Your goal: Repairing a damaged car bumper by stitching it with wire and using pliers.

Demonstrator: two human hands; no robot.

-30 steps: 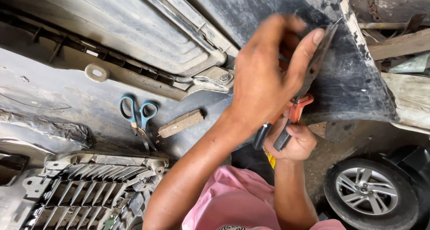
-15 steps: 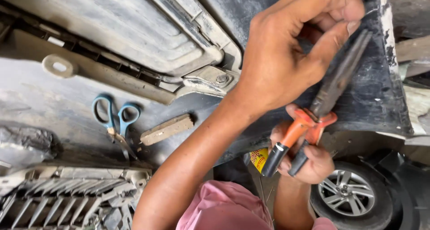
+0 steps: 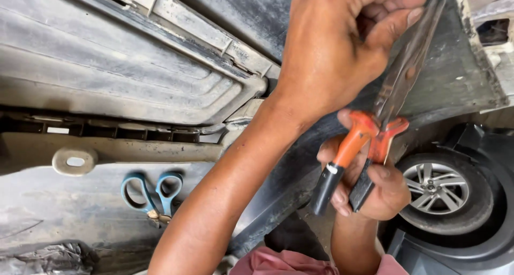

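Observation:
Long-nose pliers (image 3: 369, 138) with orange handles and black grip ends point up to the right, their thin jaws lying along a dark, dusty panel (image 3: 460, 77). My right hand (image 3: 383, 192) is wrapped around the handles from below. My left hand (image 3: 337, 55) reaches in from the lower left. Its fingers are curled and its thumb tip presses on the jaws near their tip. Whatever lies under those fingers is hidden.
Blue-handled scissors (image 3: 152, 192) lie on a grey surface at the lower left. A metal tab with a hole (image 3: 75, 160) sticks out below a ribbed grey plastic panel (image 3: 107, 77). A car wheel (image 3: 439, 192) sits at the lower right. Pink cloth (image 3: 278, 261) shows at the bottom.
The view has closed in on both hands and shifted. The pliers and my left hand sit higher and further right in frame. The scissors have slid toward the lower left.

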